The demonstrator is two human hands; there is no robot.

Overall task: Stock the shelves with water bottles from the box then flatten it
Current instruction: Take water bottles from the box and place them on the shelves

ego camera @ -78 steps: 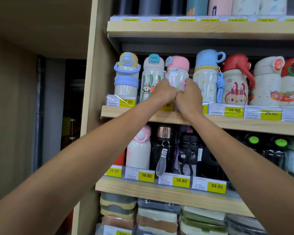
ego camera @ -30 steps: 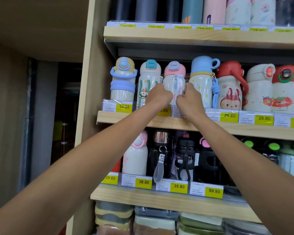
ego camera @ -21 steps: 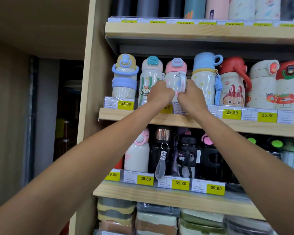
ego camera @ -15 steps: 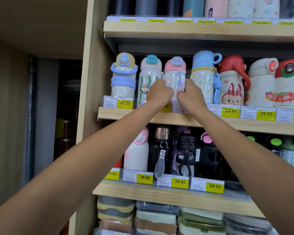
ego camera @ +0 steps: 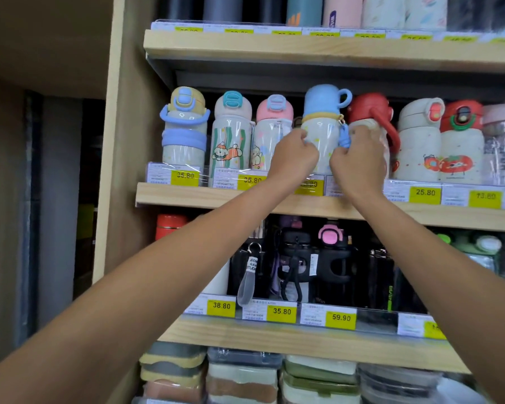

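Note:
A cream bottle with a blue cup lid [ego camera: 322, 118] stands on the middle wooden shelf [ego camera: 187, 196]. My left hand [ego camera: 295, 158] grips its left side and my right hand [ego camera: 357, 158] grips its right side by the blue strap. Left of it stand a pink-lidded bottle [ego camera: 270, 132], a teal-lidded bottle [ego camera: 231, 132] and a yellow-lidded bottle [ego camera: 184, 126]. A red-lidded bottle [ego camera: 370, 112] stands just right, partly behind my right hand. The box is out of view.
More cream bottles [ego camera: 417, 141] fill the middle shelf to the right. Tall flasks line the top shelf [ego camera: 303, 45]. Dark bottles [ego camera: 298, 258] stand on the lower shelf, stacked lunch boxes [ego camera: 242, 374] below. Price tags run along every shelf edge. A wooden side panel [ego camera: 114, 170] bounds the left.
Both hands have left the pink-lidded bottle and moved right onto the blue-lidded bottle. The pink-lidded bottle now stands free on the shelf.

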